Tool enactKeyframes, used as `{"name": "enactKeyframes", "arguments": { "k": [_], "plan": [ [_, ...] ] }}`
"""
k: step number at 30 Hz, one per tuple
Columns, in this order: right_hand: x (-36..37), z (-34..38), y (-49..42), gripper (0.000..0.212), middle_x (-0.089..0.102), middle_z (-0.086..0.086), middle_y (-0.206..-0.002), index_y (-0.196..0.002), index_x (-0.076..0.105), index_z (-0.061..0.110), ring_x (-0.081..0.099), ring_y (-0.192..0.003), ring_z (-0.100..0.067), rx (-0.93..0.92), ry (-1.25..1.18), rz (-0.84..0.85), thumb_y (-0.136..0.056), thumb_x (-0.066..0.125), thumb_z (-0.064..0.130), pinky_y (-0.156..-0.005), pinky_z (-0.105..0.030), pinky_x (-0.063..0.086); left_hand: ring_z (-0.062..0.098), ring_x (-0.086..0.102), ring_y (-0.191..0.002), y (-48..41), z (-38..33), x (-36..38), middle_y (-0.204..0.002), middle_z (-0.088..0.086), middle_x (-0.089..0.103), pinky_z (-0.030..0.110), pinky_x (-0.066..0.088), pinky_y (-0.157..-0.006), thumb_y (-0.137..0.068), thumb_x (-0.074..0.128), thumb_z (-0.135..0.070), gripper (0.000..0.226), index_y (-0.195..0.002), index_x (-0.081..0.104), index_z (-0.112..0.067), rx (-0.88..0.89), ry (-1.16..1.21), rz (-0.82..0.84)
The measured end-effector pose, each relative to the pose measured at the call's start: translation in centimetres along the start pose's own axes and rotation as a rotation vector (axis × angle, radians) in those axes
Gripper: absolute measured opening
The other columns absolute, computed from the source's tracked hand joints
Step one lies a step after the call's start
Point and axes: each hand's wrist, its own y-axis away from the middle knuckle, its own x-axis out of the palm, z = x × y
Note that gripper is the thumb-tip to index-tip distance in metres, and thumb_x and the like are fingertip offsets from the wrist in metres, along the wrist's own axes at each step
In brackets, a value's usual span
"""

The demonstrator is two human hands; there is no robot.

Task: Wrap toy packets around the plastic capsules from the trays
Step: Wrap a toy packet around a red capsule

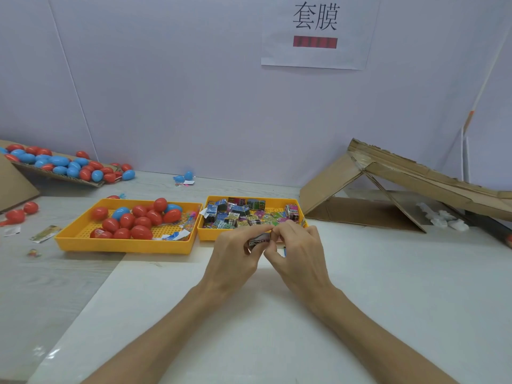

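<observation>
Toy packet (pixel 260 238): held over the worktop (pixel 388 286), just before the right tray (pixel 207 235), long axis running left to right
Left hand (pixel 235 254): fingers curled round its left end
Right hand (pixel 300 252): fingertips pinching its right end
Left tray (pixel 124 246): red and blue capsules (pixel 142 232), nearer the left hand
Right tray: heaped packets (pixel 238 210)
Capsule inside: cannot tell
</observation>
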Motion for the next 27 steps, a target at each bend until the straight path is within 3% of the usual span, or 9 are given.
{"name": "enactKeyframes", "arguments": {
  "k": [5, 8, 13, 20, 23, 27],
  "plan": [
    [0.0, 0.2, 0.1, 0.008, 0.061, 0.008, -0.077, -0.078, 0.058, 0.014, 0.057, -0.068, -0.017, 0.052, -0.045, -0.024, -0.079, 0.066, 0.014, -0.069, -0.030, 0.031, -0.012, 0.058, -0.076, -0.1, -0.2, -0.1, -0.098, -0.009, 0.076, 0.018, 0.053, -0.067, -0.084, 0.074, -0.005, 0.027, -0.108, 0.076, -0.018, 0.028, 0.000, -0.028],
    [0.0, 0.0, 0.2, 0.011, 0.061, 0.010, -0.079, -0.079, 0.057, 0.015, 0.054, -0.068, -0.015, 0.061, -0.061, -0.029, -0.079, 0.068, 0.012, -0.070, -0.027, 0.027, -0.005, 0.060, -0.074, 0.0, -0.4, 0.0, -0.094, -0.010, 0.075, 0.023, 0.054, -0.064, -0.086, 0.073, -0.006, 0.022, -0.104, 0.076, -0.018, 0.043, -0.005, -0.029],
    [0.1, 0.3, 0.4, 0.017, 0.053, 0.009, -0.073, -0.077, 0.055, 0.014, 0.041, -0.065, -0.010, 0.039, -0.083, -0.035, -0.079, 0.069, 0.006, -0.068, -0.031, 0.033, 0.000, 0.060, -0.068, 0.0, -0.5, 0.1, -0.083, -0.014, 0.070, 0.020, 0.050, -0.061, -0.083, 0.073, -0.002, 0.024, -0.099, 0.072, -0.020, 0.025, -0.002, -0.030],
    [-0.7, 1.0, 0.5, 0.002, 0.056, -0.003, -0.078, -0.080, 0.056, 0.003, 0.044, -0.069, -0.014, -0.091, -0.192, -0.020, -0.081, 0.058, 0.003, -0.062, -0.021, 0.035, 0.025, 0.060, -0.054, -0.2, 0.1, -0.1, -0.062, 0.001, 0.063, 0.046, 0.051, -0.053, -0.086, 0.075, -0.010, 0.017, -0.093, 0.066, -0.023, -0.110, 0.087, -0.073],
    [-0.5, 1.9, 1.1, 0.004, 0.054, -0.003, -0.078, -0.083, 0.056, 0.004, 0.038, -0.066, -0.011, -0.150, -0.212, -0.008, -0.085, 0.053, 0.006, -0.062, -0.022, 0.036, 0.025, 0.065, -0.054, -0.8, 1.0, -0.9, -0.059, 0.003, 0.063, 0.047, 0.055, -0.056, -0.087, 0.076, -0.014, 0.016, -0.090, 0.065, -0.025, -0.247, 0.174, -0.162],
    [-0.1, 1.5, 0.7, 0.008, 0.062, 0.004, -0.089, -0.096, 0.064, 0.009, 0.052, -0.064, -0.010, -0.053, -0.331, -0.041, -0.091, 0.066, 0.003, -0.063, -0.022, 0.046, 0.024, 0.072, -0.063, -1.3, 1.2, -1.9, -0.068, 0.008, 0.071, 0.032, 0.059, -0.064, -0.087, 0.076, -0.009, 0.016, -0.091, 0.065, -0.020, -0.401, 0.439, -0.210]
  ]
}}
